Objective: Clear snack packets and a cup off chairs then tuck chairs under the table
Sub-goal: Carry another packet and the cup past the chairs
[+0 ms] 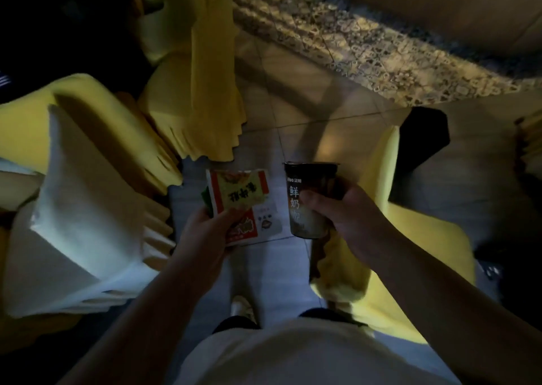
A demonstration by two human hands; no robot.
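With both items lifted clear of the seats, the job now is finding somewhere off the chairs to set them down, keeping the cup (311, 200) upright so nothing tips out. Left hand (202, 244) pinches the snack packets (240, 200), thumb on top, fingers curled beneath, a couple stacked together. Right hand (343, 211) wraps the dark cup around its middle, fingers closed snugly. Yellow-covered chairs (416, 238) stand on either side, over the tiled floor (293, 97), not yet tucked in.
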